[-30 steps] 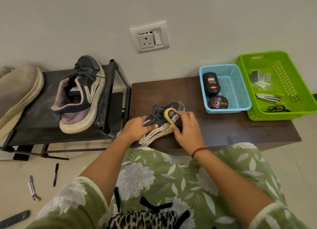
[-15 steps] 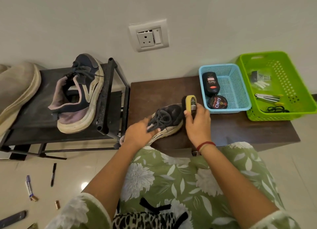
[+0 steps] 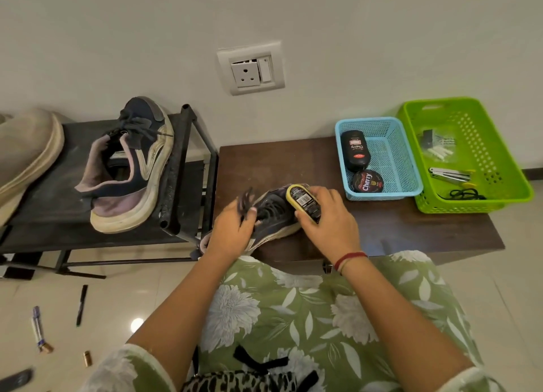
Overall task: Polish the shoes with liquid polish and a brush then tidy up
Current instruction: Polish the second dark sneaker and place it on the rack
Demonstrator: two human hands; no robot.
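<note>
Shoe (image 3: 273, 214) gripped by left hand (image 3: 232, 230); right hand (image 3: 326, 220) grips the brush (image 3: 302, 202). Short, even strokes should work best.

One shoe (image 3: 273, 212) on the table (image 3: 396, 224), another (image 3: 129, 168) on the rack (image 3: 188, 168) to its left.

On the brown table (image 3: 396, 227), the left hand (image 3: 232, 233) grips a dark sneaker (image 3: 273, 215) at its laces, while the right hand (image 3: 329, 218) holds a yellow-rimmed brush (image 3: 302, 199) against the shoe's toe end. Behind them, a blue basket (image 3: 396, 153) holds a black liquid polish bottle (image 3: 356, 151) and a Cherry polish tin (image 3: 367, 181), just beside a green basket (image 3: 476, 145). The matching sneaker (image 3: 132, 168) lies tilted on a black metal rack (image 3: 188, 168) to the left.
</note>
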